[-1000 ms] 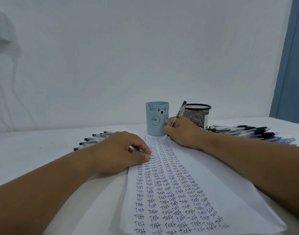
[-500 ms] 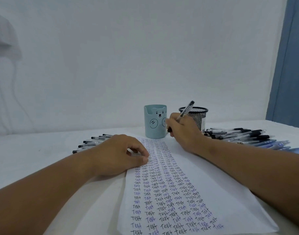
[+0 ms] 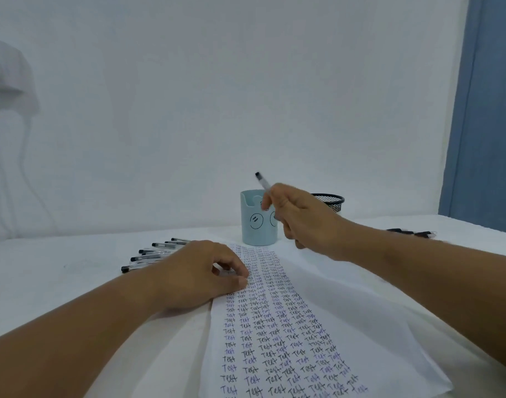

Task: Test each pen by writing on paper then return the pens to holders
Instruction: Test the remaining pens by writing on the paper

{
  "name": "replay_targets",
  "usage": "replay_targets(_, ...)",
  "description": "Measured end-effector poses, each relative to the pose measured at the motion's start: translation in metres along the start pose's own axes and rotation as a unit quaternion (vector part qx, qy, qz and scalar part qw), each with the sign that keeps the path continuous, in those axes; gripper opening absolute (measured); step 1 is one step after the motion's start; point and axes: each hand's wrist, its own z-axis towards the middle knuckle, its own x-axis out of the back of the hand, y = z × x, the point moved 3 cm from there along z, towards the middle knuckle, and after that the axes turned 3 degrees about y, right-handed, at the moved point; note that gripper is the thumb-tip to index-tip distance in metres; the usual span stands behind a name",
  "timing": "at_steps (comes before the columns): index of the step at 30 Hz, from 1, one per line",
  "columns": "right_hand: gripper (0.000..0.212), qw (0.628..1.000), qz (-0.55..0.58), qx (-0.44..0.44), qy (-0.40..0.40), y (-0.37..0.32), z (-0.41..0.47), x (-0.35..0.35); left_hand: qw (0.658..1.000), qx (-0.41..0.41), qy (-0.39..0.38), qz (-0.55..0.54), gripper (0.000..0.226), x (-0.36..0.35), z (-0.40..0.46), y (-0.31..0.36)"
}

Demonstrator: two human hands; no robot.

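A sheet of paper covered in columns of the word "Test" lies on the white table. My left hand rests on the paper's left edge with curled fingers pressing it down. My right hand is raised in front of the light blue bear holder and pinches a clear pen with a black cap, its capped end tilted up and to the left. A black mesh holder stands behind the right hand, partly hidden.
Several black-capped pens lie in a row on the table left of the paper. More pens lie at the right, behind my right forearm. A white wall rises behind; a blue curtain hangs at the far right.
My right hand has lifted the pen off the top of the paper and swung it up in front of the blue holder. The left hand stays on the paper.
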Motion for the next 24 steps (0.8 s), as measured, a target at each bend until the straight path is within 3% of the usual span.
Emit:
replay_targets(3,0.041,0.997,-0.079,0.014,0.024,0.017,-0.014,-0.002,1.0,-0.003,-0.004,0.001,0.014,0.0,-0.001,0.001)
replay_targets(7,0.041,0.975,-0.214,0.053,-0.01,0.026,-0.022,-0.001,1.0,0.012,-0.001,0.014,0.015,0.0,-0.001,0.001)
replay_targets(11,0.035,0.973,-0.227,0.041,-0.029,0.027,-0.023,0.007,0.999,0.002,0.011,0.034,0.012,-0.001,-0.002,0.005)
replay_targets(14,0.013,0.976,-0.203,0.027,-0.071,0.024,-0.023,0.017,0.998,0.003,0.022,0.055,0.013,-0.004,-0.002,0.011)
replay_targets(17,0.014,0.954,-0.278,0.01,-0.11,0.02,-0.021,0.045,0.996,0.009,0.037,0.075,0.015,-0.008,-0.001,0.017)
replay_targets(21,0.024,0.943,-0.322,-0.028,-0.081,0.021,-0.018,0.099,0.994,0.009,0.037,0.107,0.015,-0.01,0.0,0.022)
replay_targets(24,0.018,0.936,-0.346,-0.052,-0.051,0.035,-0.016,0.131,0.994,0.012,0.042,0.103,0.012,-0.009,-0.001,0.019)
